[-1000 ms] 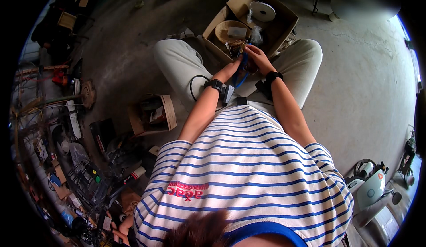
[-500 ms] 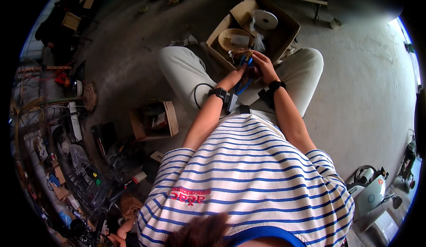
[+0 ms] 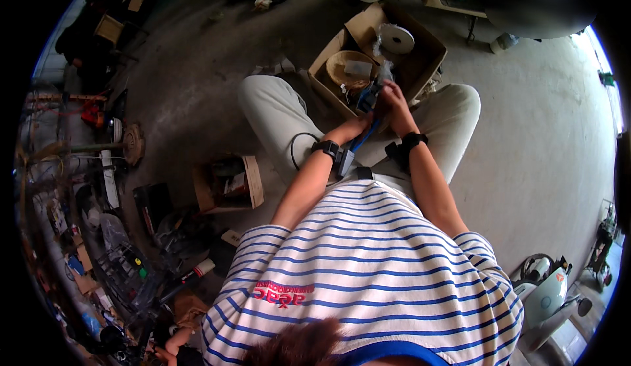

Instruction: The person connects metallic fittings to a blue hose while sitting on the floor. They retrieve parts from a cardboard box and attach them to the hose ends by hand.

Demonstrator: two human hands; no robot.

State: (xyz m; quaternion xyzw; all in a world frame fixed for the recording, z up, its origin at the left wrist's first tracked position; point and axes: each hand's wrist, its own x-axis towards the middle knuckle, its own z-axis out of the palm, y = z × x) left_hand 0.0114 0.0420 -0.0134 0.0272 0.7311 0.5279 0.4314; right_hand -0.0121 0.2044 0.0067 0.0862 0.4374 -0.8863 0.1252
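Observation:
My left hand and my right hand meet in front of my lap, at the near edge of an open cardboard box. A thin blue cable runs from between them down toward my lap; the left fingers are closed about its upper part. My right hand is closed, fingertips pressed together, and what it grips is too small and dark to name. Just beyond the hands, blue and dark wires lie at the box's near corner. Inside stand a round tan basket and a white disc-shaped spool.
A smaller cardboard box with dark contents stands on the floor to the left. Shelves and jumbled parts line the left side. A white scooter is at lower right. My bent knees flank the box.
My hands have drawn slightly nearer and apart from the bundle of wires. The blue and yellowish piece they held no longer shows between the fingers. The view has tilted a little.

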